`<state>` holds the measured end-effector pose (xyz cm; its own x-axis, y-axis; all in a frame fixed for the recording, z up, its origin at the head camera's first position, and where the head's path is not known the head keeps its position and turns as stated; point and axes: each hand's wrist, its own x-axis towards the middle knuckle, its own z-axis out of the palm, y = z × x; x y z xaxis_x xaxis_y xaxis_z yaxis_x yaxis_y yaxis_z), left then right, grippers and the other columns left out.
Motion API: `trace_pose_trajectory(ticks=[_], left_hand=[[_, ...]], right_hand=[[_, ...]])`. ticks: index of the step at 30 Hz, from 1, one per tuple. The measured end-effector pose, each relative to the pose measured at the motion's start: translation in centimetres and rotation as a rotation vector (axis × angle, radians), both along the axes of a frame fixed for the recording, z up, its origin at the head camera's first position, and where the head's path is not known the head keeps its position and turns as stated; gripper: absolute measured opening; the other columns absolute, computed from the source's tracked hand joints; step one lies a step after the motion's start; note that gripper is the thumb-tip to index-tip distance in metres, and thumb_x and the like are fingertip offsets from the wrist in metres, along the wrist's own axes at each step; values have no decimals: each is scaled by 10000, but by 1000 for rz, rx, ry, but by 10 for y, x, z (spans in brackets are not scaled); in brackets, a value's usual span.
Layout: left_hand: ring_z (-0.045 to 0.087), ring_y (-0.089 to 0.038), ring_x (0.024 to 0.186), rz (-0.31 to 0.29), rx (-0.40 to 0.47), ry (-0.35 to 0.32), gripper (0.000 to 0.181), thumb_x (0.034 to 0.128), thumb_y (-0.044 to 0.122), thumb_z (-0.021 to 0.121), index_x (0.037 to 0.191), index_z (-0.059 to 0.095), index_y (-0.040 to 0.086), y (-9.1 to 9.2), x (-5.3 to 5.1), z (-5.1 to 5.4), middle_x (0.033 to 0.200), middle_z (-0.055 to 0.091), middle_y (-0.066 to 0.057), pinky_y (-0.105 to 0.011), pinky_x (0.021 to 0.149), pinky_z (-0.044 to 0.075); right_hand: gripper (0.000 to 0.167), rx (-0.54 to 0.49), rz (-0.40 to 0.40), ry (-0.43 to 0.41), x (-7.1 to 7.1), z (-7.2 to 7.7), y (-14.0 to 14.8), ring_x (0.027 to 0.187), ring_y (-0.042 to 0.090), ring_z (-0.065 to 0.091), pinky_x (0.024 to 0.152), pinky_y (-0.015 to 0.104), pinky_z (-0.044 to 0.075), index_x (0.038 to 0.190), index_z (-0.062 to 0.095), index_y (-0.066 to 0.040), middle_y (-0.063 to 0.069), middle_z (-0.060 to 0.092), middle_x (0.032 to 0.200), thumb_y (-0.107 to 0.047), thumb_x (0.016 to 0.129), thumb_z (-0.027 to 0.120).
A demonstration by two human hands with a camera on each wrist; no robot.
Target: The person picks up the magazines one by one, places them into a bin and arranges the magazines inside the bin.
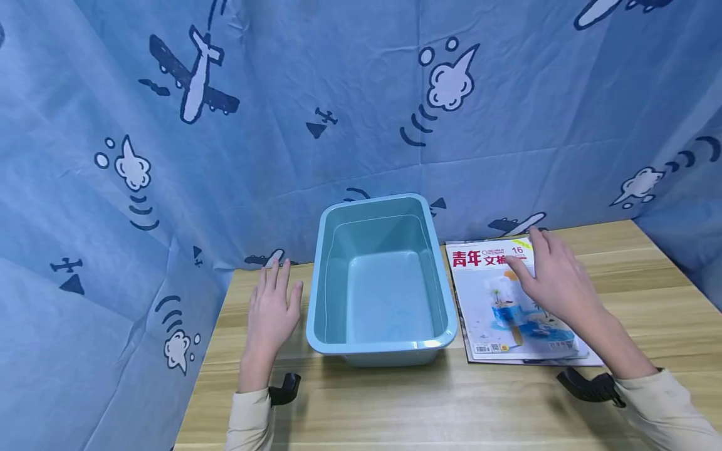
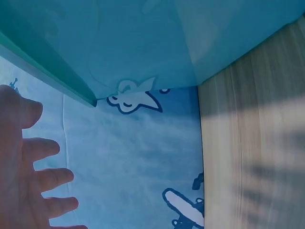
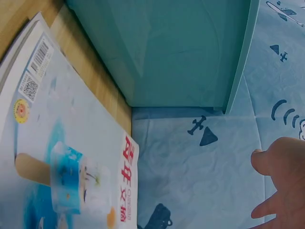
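Observation:
A blue-green plastic tub stands on the wooden table, and nothing shows inside it. To its right lies a small stack of magazines, the top one with red Chinese lettering and an ice-pop picture. My left hand is over the table just left of the tub, fingers extended and holding nothing. In the left wrist view its spread fingers are apart from the tub's wall. My right hand hovers above the magazines, fingers loosely extended, and grips nothing. The right wrist view shows the magazine cover below that hand.
A blue cloth printed with planes and clouds hangs behind the table and at both sides. The wooden tabletop runs in front of the tub. Each wrist wears a black strap mount.

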<state>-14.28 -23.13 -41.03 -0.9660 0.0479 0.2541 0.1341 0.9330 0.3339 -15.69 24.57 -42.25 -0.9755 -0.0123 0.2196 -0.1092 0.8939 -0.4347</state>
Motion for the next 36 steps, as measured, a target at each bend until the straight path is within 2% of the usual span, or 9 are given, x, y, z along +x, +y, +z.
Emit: trace_pose_trajectory(ticks=[9,14,19,23,28,33,36], left_hand=[[288,-509,1483,-26,57,55,546,1109,305,448,1545,420,-22,4,2,-3,1608,350,-275,-705,1192,302],[382,-484,1441,-29,152,73,541,1108,303,458,1547,423,-12,7,5,-4,1591,390,-258,-661,1206,317],[410,-457,1427,-24,244,76,520,1105,283,476,1536,441,-6,12,6,-5,1564,430,-246,-657,1180,363],[412,-420,1436,-23,333,34,518,1098,258,496,1544,428,4,15,7,-6,1552,443,-238,-627,1182,383],[474,-421,1371,-31,471,-44,530,1093,222,512,1562,393,6,18,6,-9,1552,431,-224,-608,1080,501],[557,-426,1255,-12,603,-108,523,1096,213,511,1560,387,5,20,6,-10,1526,455,-228,-564,986,576],[606,-391,1147,7,706,-134,508,1090,209,530,1543,414,10,20,6,-9,1456,520,-234,-476,878,631]], right_hand=[[791,-7,-27,-50,6,-3,5,1285,659,357,1007,843,346,1537,247,156,480,334,1434,-437,1079,502],[807,-24,-64,-110,9,-6,11,1283,675,351,1004,844,349,1557,196,146,497,316,1427,-453,1087,463],[819,-36,-82,-141,12,-9,19,1270,702,340,1004,847,340,1547,172,172,520,304,1416,-457,1093,434],[824,-42,-94,-159,15,-11,25,1271,710,331,1006,850,331,1543,171,176,524,290,1424,-469,1094,418],[830,-42,-112,-181,18,-14,32,1257,709,343,988,849,350,1535,172,186,523,303,1407,-482,1096,397],[823,-46,-124,-189,22,-17,40,1242,710,353,978,849,358,1521,195,197,524,326,1386,-483,1098,389],[810,-55,-123,-189,23,-19,46,1242,696,365,973,842,370,1511,216,203,516,350,1377,-475,1101,387]])
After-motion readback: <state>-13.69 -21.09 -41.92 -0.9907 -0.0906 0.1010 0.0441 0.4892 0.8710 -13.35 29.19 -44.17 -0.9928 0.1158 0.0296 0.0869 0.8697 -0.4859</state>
